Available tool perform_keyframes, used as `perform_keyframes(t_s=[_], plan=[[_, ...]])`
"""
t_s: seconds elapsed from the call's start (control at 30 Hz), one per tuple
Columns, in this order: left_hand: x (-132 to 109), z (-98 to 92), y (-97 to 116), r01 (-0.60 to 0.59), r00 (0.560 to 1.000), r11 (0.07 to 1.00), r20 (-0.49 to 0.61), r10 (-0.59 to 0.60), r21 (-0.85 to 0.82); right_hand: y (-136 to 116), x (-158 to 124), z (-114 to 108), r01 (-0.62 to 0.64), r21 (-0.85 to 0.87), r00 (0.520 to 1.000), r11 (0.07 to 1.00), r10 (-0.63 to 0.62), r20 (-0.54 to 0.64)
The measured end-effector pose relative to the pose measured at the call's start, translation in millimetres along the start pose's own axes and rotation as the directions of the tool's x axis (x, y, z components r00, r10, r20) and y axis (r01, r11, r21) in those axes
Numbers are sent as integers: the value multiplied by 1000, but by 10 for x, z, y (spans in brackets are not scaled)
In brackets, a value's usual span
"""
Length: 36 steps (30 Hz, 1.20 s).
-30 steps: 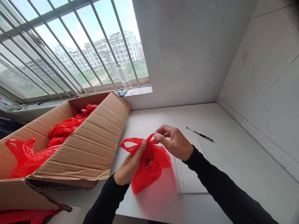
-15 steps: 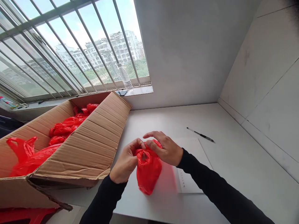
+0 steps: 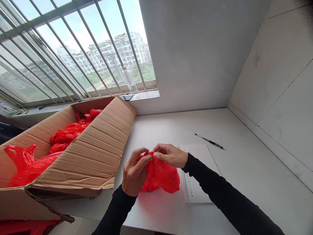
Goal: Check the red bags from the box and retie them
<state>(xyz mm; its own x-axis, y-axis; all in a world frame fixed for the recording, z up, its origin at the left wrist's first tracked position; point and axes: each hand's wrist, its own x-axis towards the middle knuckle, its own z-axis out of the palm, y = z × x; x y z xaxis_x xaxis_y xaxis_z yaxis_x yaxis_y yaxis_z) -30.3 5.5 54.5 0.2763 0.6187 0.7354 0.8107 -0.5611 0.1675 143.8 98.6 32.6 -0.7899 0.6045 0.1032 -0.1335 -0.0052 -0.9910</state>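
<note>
A red plastic bag (image 3: 164,176) rests on the white table in front of me, its body bulging below my fingers. My left hand (image 3: 136,171) pinches the gathered top of the bag from the left, thumb and forefinger closed on the plastic. From the right, my right hand (image 3: 171,155) grips the same bunched top, its fingertips close to those of the left. What the bag holds is hidden. Under my right forearm lies a white sheet of paper (image 3: 201,186) with small marks along its left edge.
To the left stands an open cardboard box (image 3: 97,150) with several red plastic bags (image 3: 66,133) inside. A black pen (image 3: 209,141) lies on the table (image 3: 168,124) beyond the paper. On the windowsill are a clear water bottle (image 3: 130,81) and a phone (image 3: 126,98). Walls bound the table behind and right.
The red bag has turned and now spreads wider to the right. My right hand has come down from above it and closed on the gathered top; my left hand has shifted slightly right.
</note>
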Motion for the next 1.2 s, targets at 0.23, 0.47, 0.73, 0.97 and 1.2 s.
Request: perform_keyframes(t_s=[0.23,0.47,0.73,0.97,1.2], plan=[[-58,-18,48,78,994,989,85,-68,-123,-135,-42,56,101,-103,965,989,-123,-232],[-425,-163,31,431,891,845,1,-454,-316,143,59,-354,-8,-156,911,988,-57,-409],[-773,-223,-15,645,763,726,233,-602,-237,245,65,-544,-70,-131,891,989,2,-454],[-316,177,96,350,867,936,367,-336,29,75,-59,-363,-41,-141,872,989,-34,-489],[261,-570,77,668,712,707,-75,-698,-235,106,-80,-487,-39,-48,832,998,5,-555]])
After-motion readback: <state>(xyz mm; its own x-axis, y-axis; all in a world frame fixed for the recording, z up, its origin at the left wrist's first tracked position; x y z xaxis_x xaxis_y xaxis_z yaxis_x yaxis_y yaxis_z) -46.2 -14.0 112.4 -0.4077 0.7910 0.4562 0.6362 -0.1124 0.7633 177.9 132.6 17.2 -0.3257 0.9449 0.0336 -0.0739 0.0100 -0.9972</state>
